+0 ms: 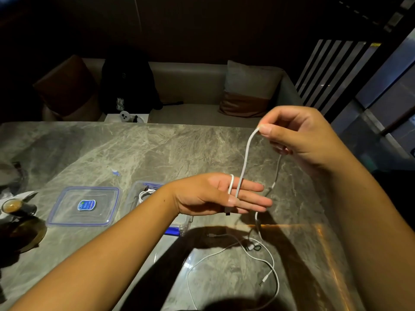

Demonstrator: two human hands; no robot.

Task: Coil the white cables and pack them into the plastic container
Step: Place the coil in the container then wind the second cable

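Head view only, looking forward and down; left hand (208, 196) is held out level over the marble table (112, 149), fingers straight and together, pointing right. White cable (246, 153) makes one turn round those fingers; the thumb presses the cable end against them, and the dark connector (227, 213) sticks out just below the hand. Right hand (298, 135) is raised higher and further right, well apart from the left; thumb and forefinger pinch the cable at the top of its run, other fingers curled. From that pinch the cable drops back down past the left fingertips to the table; slack (267, 261) lies there in loose loops near the front edge, between the two forearms; cannot tell whether that heap is one cable or more.

Plastic container (134, 191) sits on the table behind the left forearm, partly hidden by it, open on top; coiled cable (145, 195), also white, already lies inside; blue latch (172, 231) shows at its near end. Lid (67, 212) lies flat just left of the container, blue label in the middle.

Coffee cup (11, 206) stands at the far left edge; sofa (190, 86) with a grey-and-brown cushion (249, 88) runs behind the table.
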